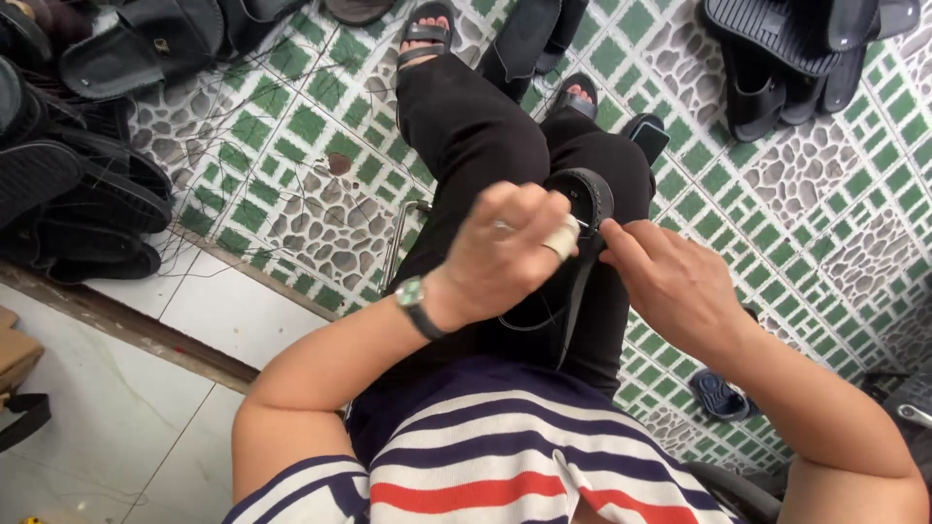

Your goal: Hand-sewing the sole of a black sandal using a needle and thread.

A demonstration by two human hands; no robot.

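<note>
A black sandal (585, 194) rests on my lap over black trousers. My left hand (510, 247), with a watch on the wrist and white tape around one finger, is closed on the sandal's near edge. My right hand (665, 281) pinches a thin needle or thread (588, 225) at the sandal's rim, right beside the left fingers. A black strap (573, 301) hangs down from the sandal between both hands.
Piles of black sandals lie at the left (78, 184), top left (146, 44) and top right (786, 58). A dark phone (649, 139) sits by my knee. The floor has green and pebble-pattern tiles (291, 165); a white tiled step (146, 388) is at the lower left.
</note>
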